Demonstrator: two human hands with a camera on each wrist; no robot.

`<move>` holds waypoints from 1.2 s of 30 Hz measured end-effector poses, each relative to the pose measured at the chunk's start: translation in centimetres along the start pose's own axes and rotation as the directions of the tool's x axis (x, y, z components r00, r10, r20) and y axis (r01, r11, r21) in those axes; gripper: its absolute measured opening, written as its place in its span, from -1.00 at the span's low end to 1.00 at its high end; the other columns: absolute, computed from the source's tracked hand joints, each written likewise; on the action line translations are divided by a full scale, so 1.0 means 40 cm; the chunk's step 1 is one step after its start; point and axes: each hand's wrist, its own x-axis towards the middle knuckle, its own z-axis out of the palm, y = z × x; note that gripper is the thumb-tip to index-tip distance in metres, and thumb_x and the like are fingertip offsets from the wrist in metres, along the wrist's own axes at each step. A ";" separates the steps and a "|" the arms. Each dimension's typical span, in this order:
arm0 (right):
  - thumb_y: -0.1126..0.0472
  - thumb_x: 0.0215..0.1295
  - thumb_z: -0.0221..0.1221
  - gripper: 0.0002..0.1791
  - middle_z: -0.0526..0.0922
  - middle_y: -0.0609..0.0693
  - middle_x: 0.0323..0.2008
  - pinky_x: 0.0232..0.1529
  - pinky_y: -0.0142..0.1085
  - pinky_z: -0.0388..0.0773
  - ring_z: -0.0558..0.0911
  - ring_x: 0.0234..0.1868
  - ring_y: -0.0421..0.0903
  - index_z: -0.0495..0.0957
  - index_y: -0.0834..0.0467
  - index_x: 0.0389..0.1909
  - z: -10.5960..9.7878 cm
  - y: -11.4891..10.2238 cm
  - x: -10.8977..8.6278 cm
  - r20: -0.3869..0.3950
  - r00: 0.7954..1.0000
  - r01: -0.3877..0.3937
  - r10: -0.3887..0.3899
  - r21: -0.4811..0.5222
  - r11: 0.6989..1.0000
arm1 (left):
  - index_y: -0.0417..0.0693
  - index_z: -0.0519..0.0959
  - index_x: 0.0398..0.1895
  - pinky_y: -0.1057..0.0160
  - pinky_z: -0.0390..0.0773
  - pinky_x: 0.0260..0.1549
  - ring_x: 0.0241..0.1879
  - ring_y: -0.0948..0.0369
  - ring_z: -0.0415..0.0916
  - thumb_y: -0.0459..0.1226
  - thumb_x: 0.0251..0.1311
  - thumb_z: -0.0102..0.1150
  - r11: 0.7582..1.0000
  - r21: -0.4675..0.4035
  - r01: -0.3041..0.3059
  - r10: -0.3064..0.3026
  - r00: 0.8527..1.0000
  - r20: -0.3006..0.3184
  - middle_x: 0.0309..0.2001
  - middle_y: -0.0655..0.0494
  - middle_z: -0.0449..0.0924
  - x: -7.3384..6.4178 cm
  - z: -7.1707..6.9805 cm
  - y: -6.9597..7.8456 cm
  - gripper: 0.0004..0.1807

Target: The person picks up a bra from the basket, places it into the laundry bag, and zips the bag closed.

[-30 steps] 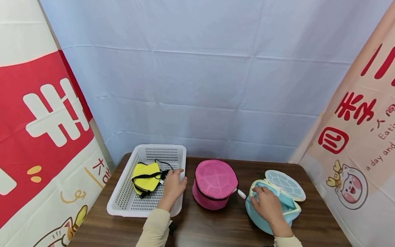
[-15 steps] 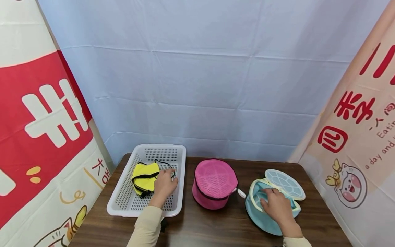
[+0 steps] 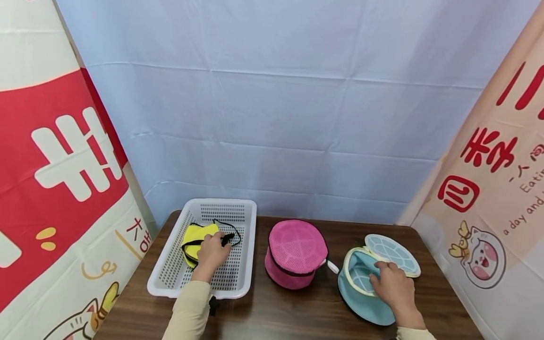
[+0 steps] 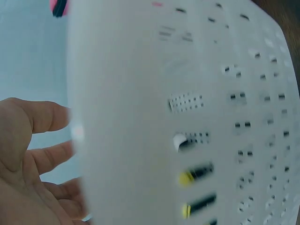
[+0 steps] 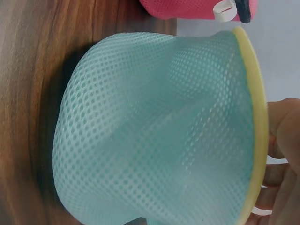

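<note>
In the head view, my left hand [image 3: 212, 255] is over the white basket [image 3: 159, 278], its fingers above a yellow cloth piece [image 3: 204, 230] with black straps and a thin black cord. The left wrist view shows the fingers loosely bent behind the basket's rim. On the right, my right hand [image 3: 395, 285] is at the mouth of a light-blue mesh laundry bag [image 3: 363, 304], fingers over its right side. The bag's round lid [image 3: 393, 252] is folded back. In the right wrist view the fingers [image 5: 274, 176] lie beyond the yellow-edged rim, partly hidden.
Between the basket and the blue bag stands a closed pink mesh bag [image 3: 297, 248] with a white tag [image 3: 333, 267]. All rest on a dark wooden table [image 3: 272, 314]. A pale blue cloth [image 3: 272, 118] hangs behind, with printed cloths at both sides.
My left hand has moved left from the basket's right side to over the yellow cloth. My right hand has shifted right across the blue bag's mouth, uncovering more of its inside.
</note>
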 end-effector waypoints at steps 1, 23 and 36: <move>0.19 0.08 0.24 -0.61 0.51 0.34 -0.25 -0.57 0.10 0.39 0.51 -0.43 0.26 0.53 0.35 -0.11 0.001 0.004 0.000 -0.011 1.000 -0.007 0.007 -0.005 1.000 | -0.20 0.46 0.14 -0.20 0.38 -0.27 -0.09 -0.17 0.38 -0.21 0.15 0.16 1.000 0.000 0.008 -0.008 1.000 0.003 -0.04 -0.29 0.38 0.002 -0.002 -0.007 -0.53; 0.10 0.17 0.14 -0.42 0.36 0.51 -0.26 -0.40 0.22 0.35 0.41 -0.27 0.44 0.34 0.57 -0.07 -0.030 0.076 0.005 0.166 0.932 -0.328 0.321 0.011 0.945 | -0.37 0.22 0.26 -0.33 0.25 -0.14 0.04 -0.38 0.17 -0.23 0.18 0.05 0.977 0.029 0.212 -0.213 0.976 0.047 0.08 -0.53 0.14 0.028 -0.057 -0.109 -0.38; 0.02 0.17 0.01 -0.48 0.48 0.33 -0.46 -0.52 -0.03 0.43 0.49 -0.38 0.24 0.45 0.51 -0.29 -0.034 0.111 -0.012 0.304 0.779 -0.605 0.548 0.138 0.784 | -0.60 0.12 0.17 -0.17 0.39 -0.19 -0.05 -0.33 0.29 -0.22 0.16 0.07 0.962 -0.030 0.271 -0.265 0.956 0.128 0.00 -0.59 0.19 0.041 -0.082 -0.151 -0.32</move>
